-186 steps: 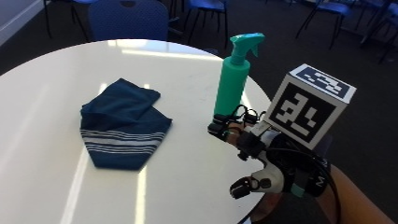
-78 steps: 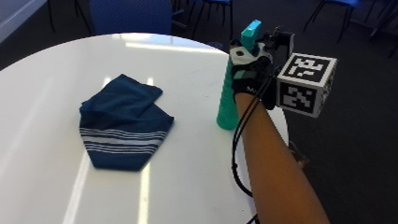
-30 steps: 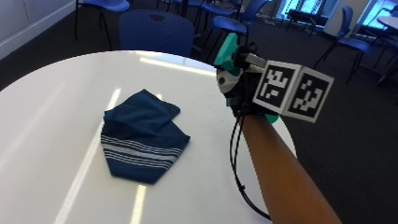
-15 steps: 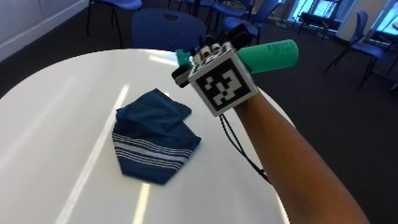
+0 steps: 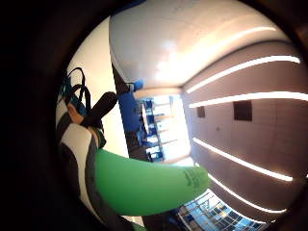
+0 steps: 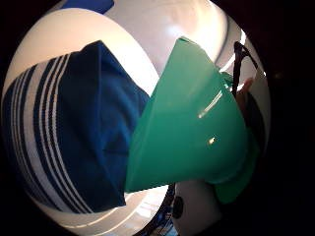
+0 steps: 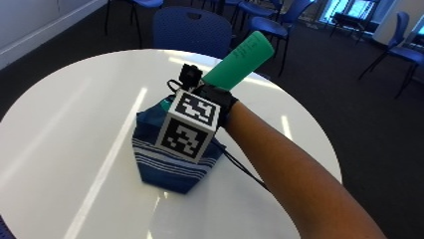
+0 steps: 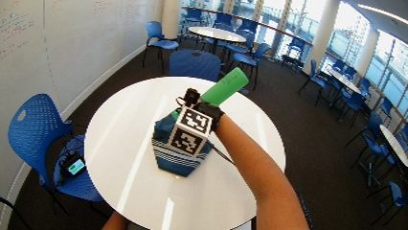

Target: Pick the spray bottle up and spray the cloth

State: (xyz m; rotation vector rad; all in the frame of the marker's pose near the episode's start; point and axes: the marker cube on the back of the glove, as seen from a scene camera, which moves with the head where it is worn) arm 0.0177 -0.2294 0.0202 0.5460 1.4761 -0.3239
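One green spray bottle (image 7: pixel 240 59) rides tilted in the gloved right hand (image 7: pixel 213 102), base up, fingers curled round it, above the navy striped cloth (image 7: pixel 173 167) near the round white table's (image 7: pixel 66 124) middle. Wide view: bare tabletop rings the cloth; blue chairs (image 8: pixel 38 143) stand around. Thumb-side view: bottle (image 6: pixel 192 128) overlaps cloth (image 6: pixel 74 123).

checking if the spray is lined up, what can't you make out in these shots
- Nozzle of the spray bottle: in the outside view the marker cube and the right hand cover it; only the tilted body shows.
- Trigger and the grip's fingers on it: the bottle fills the thumb side palm view.
- Any spray mist: none can be made out.
- Near half of the cloth: the cube hides it.
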